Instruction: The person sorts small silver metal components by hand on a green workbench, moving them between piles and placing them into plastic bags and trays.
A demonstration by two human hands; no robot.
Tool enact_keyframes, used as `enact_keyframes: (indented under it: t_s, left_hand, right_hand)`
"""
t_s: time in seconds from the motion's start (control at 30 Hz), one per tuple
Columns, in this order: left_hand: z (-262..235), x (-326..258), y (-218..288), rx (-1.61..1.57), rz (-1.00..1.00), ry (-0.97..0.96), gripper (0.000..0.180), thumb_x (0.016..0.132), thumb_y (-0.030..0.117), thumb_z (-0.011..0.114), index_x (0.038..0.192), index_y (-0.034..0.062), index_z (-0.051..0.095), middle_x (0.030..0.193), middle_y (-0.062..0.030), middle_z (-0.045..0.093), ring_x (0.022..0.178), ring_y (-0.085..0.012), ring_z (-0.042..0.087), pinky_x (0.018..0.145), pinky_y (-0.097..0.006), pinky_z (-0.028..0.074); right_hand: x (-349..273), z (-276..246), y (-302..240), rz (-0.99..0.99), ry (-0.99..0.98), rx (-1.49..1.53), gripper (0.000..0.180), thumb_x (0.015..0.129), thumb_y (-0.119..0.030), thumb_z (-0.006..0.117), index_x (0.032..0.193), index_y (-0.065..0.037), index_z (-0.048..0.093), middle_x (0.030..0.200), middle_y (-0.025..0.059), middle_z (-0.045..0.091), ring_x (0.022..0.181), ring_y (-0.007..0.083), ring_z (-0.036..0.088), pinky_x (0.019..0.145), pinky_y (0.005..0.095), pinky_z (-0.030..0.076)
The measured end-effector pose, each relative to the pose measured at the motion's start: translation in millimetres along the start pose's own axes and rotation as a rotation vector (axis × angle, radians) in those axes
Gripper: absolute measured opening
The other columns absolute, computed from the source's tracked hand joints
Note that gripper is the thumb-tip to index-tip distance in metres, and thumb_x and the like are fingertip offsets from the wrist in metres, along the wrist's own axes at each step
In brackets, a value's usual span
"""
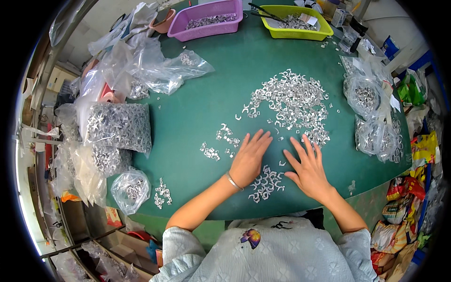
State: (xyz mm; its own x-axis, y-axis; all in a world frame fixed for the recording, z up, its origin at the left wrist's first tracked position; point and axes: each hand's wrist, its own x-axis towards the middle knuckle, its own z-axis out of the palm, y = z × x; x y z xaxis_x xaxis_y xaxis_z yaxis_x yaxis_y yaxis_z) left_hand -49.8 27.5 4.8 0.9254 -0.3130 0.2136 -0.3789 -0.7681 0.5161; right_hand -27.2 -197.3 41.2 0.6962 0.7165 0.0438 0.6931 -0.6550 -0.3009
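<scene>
- Two hands lying flat on the green table [197,108], palms down, fingers spread and straight, gripping nothing; left hand [249,157] just left of frame centre, right hand [307,169] just right of it, the two apart with a gap between.
- Sitting between and just below the hands: a small cluster of metal clips [267,183], silvery, shiny, each bent into an open curl, lying loosely one beside another; touching or nearly touching the left hand's edge, cannot tell which.
- Spreading above the fingertips, toward upper centre-right of the frame: a large heap of clips [291,101], same bright silver, thin at its ragged edges, the right hand's fingertips reaching its lower fringe.
- Lying left of the left hand: small separate clumps of clips [210,152], and another clump [162,193] toward the lower left near the table's edge.
- Wearing a thin bracelet [233,181] on the left wrist.
- Piling along the left side: clear plastic bags of clips [120,124], some full, some crumpled.
- Standing at the top edge: a purple tray [206,19] and a yellow-green tray [293,22], both holding silvery parts.
- Resting at the right side: more clear bags of metal rings [371,117].
</scene>
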Motion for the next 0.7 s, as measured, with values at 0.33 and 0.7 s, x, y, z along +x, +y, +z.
enact_keyframes:
  t_s: [0.33,0.7]
  left_hand:
    - [2,-32,43,-0.086,0.047,-0.129,0.052,0.076,-0.008,0.053,0.128,-0.0017,0.051,0.138,-0.0171,0.048,0.131,-0.0327,0.043,0.110,-0.050,0.031]
    - [-3,-36,32,-0.145,-0.004,-0.059,0.046,0.077,-0.005,0.057,0.123,-0.0016,0.056,0.139,-0.0171,0.048,0.132,-0.0336,0.042,0.111,-0.052,0.029]
  right_hand:
    - [56,7,25,-0.029,0.205,0.116,0.039,0.082,-0.007,0.061,0.122,-0.006,0.061,0.143,0.0147,0.039,0.140,0.0397,0.024,0.109,0.0596,0.020]
    - [2,20,1,0.117,-0.003,0.030,0.051,0.081,-0.010,0.065,0.130,0.000,0.052,0.150,0.0197,0.027,0.141,0.0436,0.017,0.108,0.0632,0.018]
